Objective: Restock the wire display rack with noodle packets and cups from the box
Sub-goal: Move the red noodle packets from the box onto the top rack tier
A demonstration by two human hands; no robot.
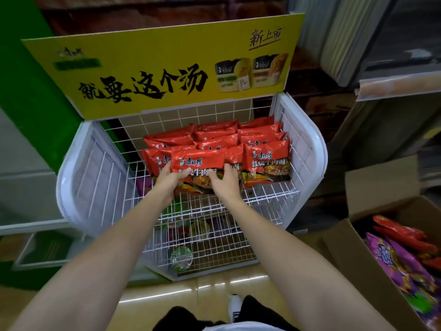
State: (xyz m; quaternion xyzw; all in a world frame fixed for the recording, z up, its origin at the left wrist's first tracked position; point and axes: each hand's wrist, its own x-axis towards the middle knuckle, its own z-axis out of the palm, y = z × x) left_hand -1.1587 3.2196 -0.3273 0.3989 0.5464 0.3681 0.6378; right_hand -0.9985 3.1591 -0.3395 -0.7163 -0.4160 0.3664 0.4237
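A white wire display rack [95, 177] stands in front of me under a yellow sign. Its top shelf holds several red noodle packets [262, 144] in rows. Both my hands hold one red noodle packet [199, 161] at the front of that shelf, left of centre. My left hand [168, 179] grips its lower left edge with the thumb on the front. My right hand [224, 181] grips its lower right part, fingers curled over the front. Lower shelves hold noodle cups [181, 258], seen through the wire.
An open cardboard box [346, 247] at the lower right holds red and purple noodle packets [401, 256]. A green wall and a grey cabinet lie to the left. More shelving stands at the right. My shoe shows on the glossy floor below.
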